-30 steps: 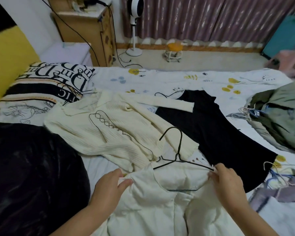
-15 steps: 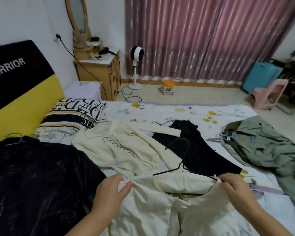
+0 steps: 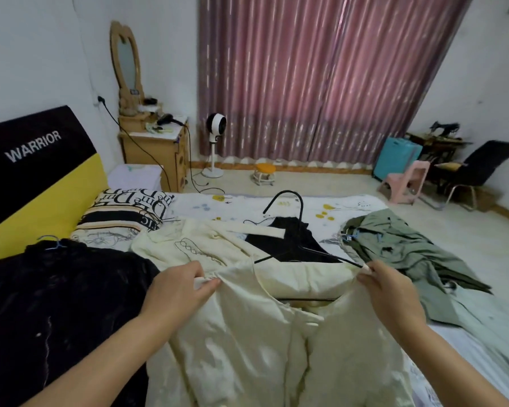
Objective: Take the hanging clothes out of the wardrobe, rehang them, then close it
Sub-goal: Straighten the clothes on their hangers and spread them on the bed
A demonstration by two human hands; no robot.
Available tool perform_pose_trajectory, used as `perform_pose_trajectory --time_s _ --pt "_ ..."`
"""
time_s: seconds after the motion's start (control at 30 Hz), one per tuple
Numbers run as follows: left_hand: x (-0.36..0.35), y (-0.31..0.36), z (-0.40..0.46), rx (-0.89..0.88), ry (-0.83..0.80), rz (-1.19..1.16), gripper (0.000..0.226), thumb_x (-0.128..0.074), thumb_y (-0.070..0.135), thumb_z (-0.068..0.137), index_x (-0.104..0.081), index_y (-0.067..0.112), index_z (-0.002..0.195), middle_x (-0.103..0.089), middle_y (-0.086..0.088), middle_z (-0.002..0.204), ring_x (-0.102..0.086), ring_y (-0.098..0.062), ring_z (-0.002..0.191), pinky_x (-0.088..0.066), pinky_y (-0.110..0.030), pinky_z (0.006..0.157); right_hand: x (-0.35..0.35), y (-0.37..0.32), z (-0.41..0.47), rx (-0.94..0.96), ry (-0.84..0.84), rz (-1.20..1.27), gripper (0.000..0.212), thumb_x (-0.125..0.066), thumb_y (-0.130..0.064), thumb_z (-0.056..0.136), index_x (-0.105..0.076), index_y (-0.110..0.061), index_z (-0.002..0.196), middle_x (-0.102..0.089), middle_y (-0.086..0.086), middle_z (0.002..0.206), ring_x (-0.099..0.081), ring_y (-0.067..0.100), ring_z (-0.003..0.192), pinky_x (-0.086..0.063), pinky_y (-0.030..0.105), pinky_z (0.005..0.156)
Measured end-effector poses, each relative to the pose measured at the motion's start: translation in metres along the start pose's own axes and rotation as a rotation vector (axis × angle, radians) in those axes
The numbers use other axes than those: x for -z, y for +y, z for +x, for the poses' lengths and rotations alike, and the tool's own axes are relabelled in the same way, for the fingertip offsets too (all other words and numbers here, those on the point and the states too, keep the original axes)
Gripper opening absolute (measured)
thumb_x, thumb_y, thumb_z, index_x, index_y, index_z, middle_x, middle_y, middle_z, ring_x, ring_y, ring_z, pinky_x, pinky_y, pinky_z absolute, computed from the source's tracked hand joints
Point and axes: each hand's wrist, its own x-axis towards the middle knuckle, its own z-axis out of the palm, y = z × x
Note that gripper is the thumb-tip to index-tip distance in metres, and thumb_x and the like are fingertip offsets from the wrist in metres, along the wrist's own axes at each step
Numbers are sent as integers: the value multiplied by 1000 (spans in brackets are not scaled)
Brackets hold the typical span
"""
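A cream shirt (image 3: 247, 342) hangs on a black wire hanger (image 3: 299, 218), lifted above the bed. My left hand (image 3: 177, 289) pinches its left shoulder. At the other shoulder, my right hand (image 3: 391, 292) pinches the cloth together with the hanger's end. The hook rises in the middle, above the collar. Behind it on the bed lie a cream knit cardigan (image 3: 194, 245) and a black top (image 3: 294, 242). A dark velvet garment (image 3: 56, 304) on a blue hanger lies at the left. An olive-green garment (image 3: 400, 251) lies at the right. The wardrobe is not in view.
The bed (image 3: 350, 205) has a floral sheet, a printed pillow (image 3: 124, 210) and a black-and-yellow headboard (image 3: 36, 177). Beyond stand a wooden dresser (image 3: 156, 154), a white fan (image 3: 215, 124), a small orange stool (image 3: 263, 171), pink curtains, a pink chair (image 3: 406, 183) and a black chair (image 3: 476, 168).
Both hands have raised the cream shirt with its hanger off the bed, so the hook now stands upright. My view has tilted up, showing more of the room.
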Motion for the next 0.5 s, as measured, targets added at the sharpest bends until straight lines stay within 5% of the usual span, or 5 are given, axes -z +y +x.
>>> perform_pose_trajectory --time_s 0.1,0.2,0.3,0.5 --pt "26 12 -22 -9 52 1 38 -59 48 83 -39 26 61 -50 7 63 -48 -17 69 -28 -29 54 28 -12 -13 94 84 5 28 -65 -7 84 -44 -9 66 -41 -8 57 -37 23 59 -25 19 50" --pt "47 23 -49 1 114 -15 37 -61 47 82 -40 26 60 -51 6 62 -50 -19 68 -28 -30 53 47 -19 -28 169 172 1 23 -70 -3 79 -51 2 67 -47 5 55 -38 26 57 -27 29 50" --pt "66 31 -80 36 196 -24 36 -63 46 81 -44 22 62 -52 6 63 -50 -18 68 -29 -22 51 62 -27 -47 232 257 2 15 -73 0 74 -59 5 71 -50 8 56 -41 23 56 -25 17 50" --pt "109 40 -154 124 346 2 35 -65 45 79 -50 18 62 -54 4 61 -51 -12 61 -32 -24 51 91 -50 -82 383 293 58 15 -77 3 70 -69 5 82 -68 18 68 -64 38 64 -36 31 63"
